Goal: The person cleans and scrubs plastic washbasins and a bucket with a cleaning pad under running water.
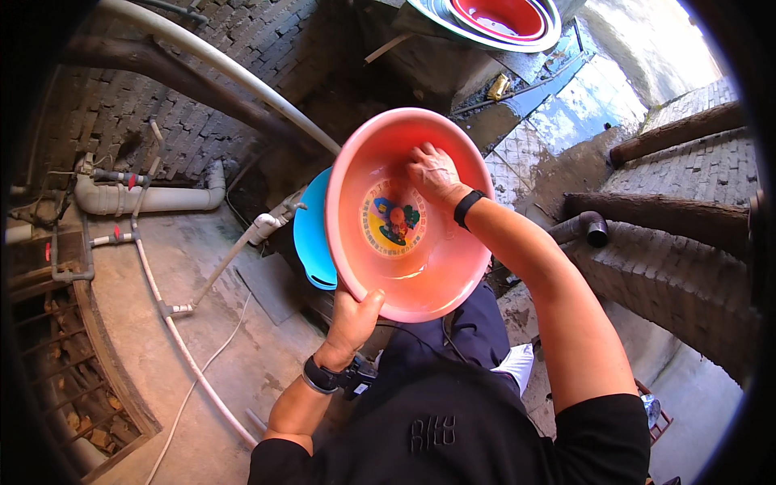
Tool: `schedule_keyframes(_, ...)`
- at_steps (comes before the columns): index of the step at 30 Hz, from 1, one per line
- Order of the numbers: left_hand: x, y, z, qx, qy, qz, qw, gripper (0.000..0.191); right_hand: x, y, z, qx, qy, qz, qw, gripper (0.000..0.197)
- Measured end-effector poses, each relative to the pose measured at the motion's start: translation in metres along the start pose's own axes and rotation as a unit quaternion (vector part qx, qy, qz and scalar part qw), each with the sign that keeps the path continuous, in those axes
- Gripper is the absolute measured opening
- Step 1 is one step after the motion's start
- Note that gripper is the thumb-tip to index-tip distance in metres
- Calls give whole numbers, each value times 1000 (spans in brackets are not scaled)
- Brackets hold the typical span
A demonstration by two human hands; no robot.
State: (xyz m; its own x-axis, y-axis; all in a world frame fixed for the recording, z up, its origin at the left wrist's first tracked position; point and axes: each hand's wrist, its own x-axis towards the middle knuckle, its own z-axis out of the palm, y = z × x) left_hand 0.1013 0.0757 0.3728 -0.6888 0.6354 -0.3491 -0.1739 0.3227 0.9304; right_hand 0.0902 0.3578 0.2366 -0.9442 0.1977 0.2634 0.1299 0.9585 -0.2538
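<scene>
A pink plastic basin is tilted in front of me, its inside facing up toward my head. Its wet bottom bears a round coloured print with writing. My left hand grips the near-left rim, thumb over the edge and fingers hidden behind it. Inside the basin, my right hand lies against the upper inner wall with its fingers curled. Whether anything is under its palm is hidden. Partly behind the pink basin, on the left, shows a blue plastic basin with a slot near its rim.
A tap on a pipe stands just left of the blue basin. A long white pipe slants down from upper left. At the top, a red basin sits in a metal basin. Wet tiles lie beyond; a grey drainpipe is right.
</scene>
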Motion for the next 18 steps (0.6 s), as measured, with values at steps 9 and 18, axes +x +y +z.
schedule_keyframes(9, 35, -5, 17, 66, 15, 142, 988, 57, -77, -109, 34, 269, -185, 251, 911, 19)
schedule_keyframes(18, 37, -6, -17, 9, 80, 77, 994, 60, -89, -22, -34, 119, -22, 86, 989, 13)
